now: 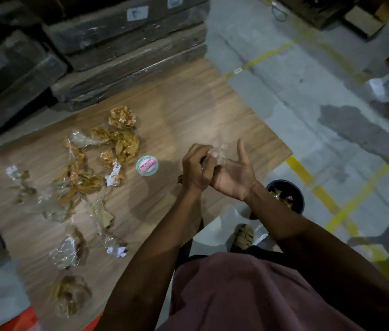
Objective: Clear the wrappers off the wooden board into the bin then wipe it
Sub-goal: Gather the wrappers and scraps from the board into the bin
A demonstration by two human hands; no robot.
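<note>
1. Hands together above the wooden board (188,111), near its right edge: left hand (197,169) curled in a grip on a clear wrapper (219,151), right hand (234,174) palm-up beneath, thumb raised, fingers seemingly relaxed.
2. Crumpled brown and clear wrappers (81,177) scattered across the board's left half.
3. Round lid (147,165) just right of them.
4. Black bin (286,195) on the floor beside the board, wrappers inside.

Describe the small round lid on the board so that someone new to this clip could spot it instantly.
Start from the light wooden board lying on the grey floor. Its left half holds a scatter of crumpled brown and clear wrappers. At that scatter's right edge, just left of the hands, lies the small round teal-rimmed lid with a pink-and-white centre: the only flat, circular, brightly coloured item there.
</note>
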